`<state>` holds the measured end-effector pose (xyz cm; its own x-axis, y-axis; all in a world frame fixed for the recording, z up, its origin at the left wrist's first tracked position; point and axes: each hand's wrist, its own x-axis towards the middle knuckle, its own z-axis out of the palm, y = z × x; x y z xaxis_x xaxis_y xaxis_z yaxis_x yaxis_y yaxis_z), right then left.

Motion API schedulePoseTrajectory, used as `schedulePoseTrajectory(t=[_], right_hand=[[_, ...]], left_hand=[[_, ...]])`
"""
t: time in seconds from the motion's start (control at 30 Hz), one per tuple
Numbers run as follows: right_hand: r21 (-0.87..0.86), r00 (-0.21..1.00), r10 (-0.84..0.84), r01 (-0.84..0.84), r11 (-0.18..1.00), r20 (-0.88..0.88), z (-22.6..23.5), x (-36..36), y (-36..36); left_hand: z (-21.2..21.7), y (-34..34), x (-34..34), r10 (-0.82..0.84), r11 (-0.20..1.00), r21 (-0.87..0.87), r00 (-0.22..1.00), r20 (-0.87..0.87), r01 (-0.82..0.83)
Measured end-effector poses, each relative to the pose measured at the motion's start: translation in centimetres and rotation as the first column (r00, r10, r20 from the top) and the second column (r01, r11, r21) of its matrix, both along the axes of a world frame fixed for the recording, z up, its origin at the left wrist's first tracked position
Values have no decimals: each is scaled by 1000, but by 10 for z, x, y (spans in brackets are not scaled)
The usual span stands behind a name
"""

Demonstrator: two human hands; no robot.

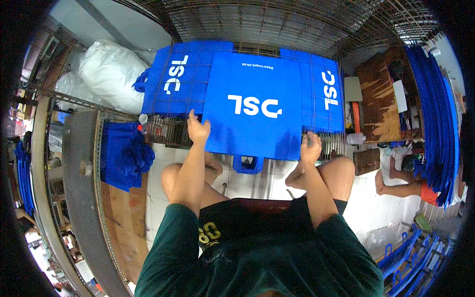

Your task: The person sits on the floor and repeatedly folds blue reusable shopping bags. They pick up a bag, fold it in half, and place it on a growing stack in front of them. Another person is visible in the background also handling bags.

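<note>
We hold a blue bag [255, 106] flat on a wire rack [277, 24], its white print facing up and its handle [247, 164] hanging over the near edge. Our left hand [198, 129] lies on the bag's left edge, fingers together and pressed flat on the cloth. Our right hand [311, 147] grips the lower right corner, fingers curled around the edge. Two more blue bags [178, 79] lie under it, left and right. A blue pile [127, 153] sits on the bench [79, 163] at our left.
</note>
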<state>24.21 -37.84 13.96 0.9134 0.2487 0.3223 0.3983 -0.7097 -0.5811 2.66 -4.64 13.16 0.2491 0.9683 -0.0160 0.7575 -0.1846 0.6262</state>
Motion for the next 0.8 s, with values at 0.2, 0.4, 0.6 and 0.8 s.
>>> schedulePoseTrajectory(t=[0.2, 0.4, 0.6, 0.8], right_hand=[[176, 937, 349, -342, 923, -13, 118, 25, -44], [58, 863, 282, -285, 957, -420, 179, -5, -165], [223, 153, 241, -124, 967, -958, 186, -90, -244], [303, 211, 274, 119, 946, -938, 170, -85, -239]], left_hand=[[138, -85, 36, -404, 863, -66, 762, 507, 501], [92, -141, 21, -791, 521, -294, 583, 186, 801], [63, -129, 48, -920, 348, -317, 386, 64, 882], [65, -138, 72, -930, 331, -326, 364, 43, 885]])
